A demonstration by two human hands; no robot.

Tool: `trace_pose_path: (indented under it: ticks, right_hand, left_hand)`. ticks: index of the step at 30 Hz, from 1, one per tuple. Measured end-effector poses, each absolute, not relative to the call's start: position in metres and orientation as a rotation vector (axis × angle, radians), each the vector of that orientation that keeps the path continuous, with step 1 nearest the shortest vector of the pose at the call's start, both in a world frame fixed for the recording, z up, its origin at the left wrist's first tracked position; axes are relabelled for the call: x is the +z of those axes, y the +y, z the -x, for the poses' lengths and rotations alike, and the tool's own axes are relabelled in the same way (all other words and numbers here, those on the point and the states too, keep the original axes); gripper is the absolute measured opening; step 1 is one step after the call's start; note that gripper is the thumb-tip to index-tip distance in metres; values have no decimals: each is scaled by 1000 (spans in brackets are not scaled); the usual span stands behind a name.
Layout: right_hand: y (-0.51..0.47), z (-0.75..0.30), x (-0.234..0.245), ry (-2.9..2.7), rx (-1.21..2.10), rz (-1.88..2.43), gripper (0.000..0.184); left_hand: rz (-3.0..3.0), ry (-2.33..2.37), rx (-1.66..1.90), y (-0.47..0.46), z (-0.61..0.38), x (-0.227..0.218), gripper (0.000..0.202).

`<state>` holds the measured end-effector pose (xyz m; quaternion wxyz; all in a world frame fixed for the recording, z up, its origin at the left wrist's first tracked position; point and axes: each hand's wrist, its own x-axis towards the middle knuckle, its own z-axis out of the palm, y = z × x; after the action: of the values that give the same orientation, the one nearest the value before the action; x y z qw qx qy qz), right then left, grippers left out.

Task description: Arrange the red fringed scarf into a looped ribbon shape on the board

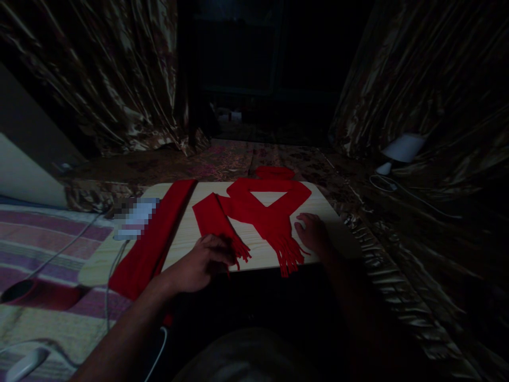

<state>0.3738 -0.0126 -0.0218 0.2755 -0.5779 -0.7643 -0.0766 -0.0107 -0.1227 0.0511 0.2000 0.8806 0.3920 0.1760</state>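
Note:
A red fringed scarf [254, 215] lies on a light wooden table [181, 241]. It is looped with its two ends crossed, leaving a triangle of bare wood in the middle. Its left end [212, 215] points toward me, and my left hand [207, 260] rests at that end's fringe, fingers loosely bent and apart. My right hand [313, 232] is beside the fringe of the other end [287, 254], its thumb and fingers spread with nothing between them. Dim light hides the undersides of both hands.
A long red cloth [159, 239] crosses the table's left side and hangs over the near edge. Next to it lies a pixelated device [137, 218] with a cable. Another red piece [275, 172] sits beyond the far edge. A small lamp [403, 148] stands right; striped bedding [51, 228] is left.

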Motion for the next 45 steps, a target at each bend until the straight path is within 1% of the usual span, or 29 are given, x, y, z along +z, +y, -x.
trace_pose_path:
  ticks: [4, 8, 10, 13, 19, 23, 28, 31, 35, 37, 40, 42, 45]
  right_hand:
    - [-13, -373, -21, -2049, -207, 1559, 21]
    - [-13, -373, -20, -2044, -202, 1571, 22]
    - [-13, -373, -20, -2050, -201, 1570, 22]
    - [-14, -373, -20, -2059, -203, 1564, 21]
    - [-14, -373, -20, -2053, -203, 1567, 21]
    - [-14, -373, -19, -2063, -213, 1561, 22]
    - [-14, -373, -19, -2062, -208, 1564, 22]
    - [-13, -373, -20, -2060, -201, 1567, 21]
    - [-13, -373, -21, -2057, -203, 1570, 22]
    - [-13, -373, -20, -2057, -199, 1576, 22]
    - [-13, -373, -20, -2061, -193, 1582, 22]
    - [-13, -373, -21, -2058, -192, 1583, 22]
    - [-13, -373, -21, -2046, -186, 1577, 22]
  left_hand:
    - [-2453, 1240, 610, -120, 9, 48, 34]
    - [-2483, 1171, 524, -118, 7, 46, 28]
    - [-2462, 1145, 552, -117, 7, 46, 26]
    - [-2459, 1220, 606, -116, 6, 46, 29]
    - [-2500, 1207, 526, -113, 7, 43, 36]
    - [-2510, 1241, 571, -112, 9, 44, 35]
    - [-2532, 1192, 520, -113, 9, 47, 34]
    - [-2491, 1204, 593, -111, 10, 45, 33]
    - [-2386, 1397, 764, -105, 17, 43, 35]
    - [-2375, 1430, 785, -103, 19, 44, 32]
    - [-2421, 1299, 726, -104, 17, 45, 27]
    - [-2453, 1180, 657, -108, 11, 46, 27]
    - [-2482, 1132, 597, -113, 3, 47, 29]
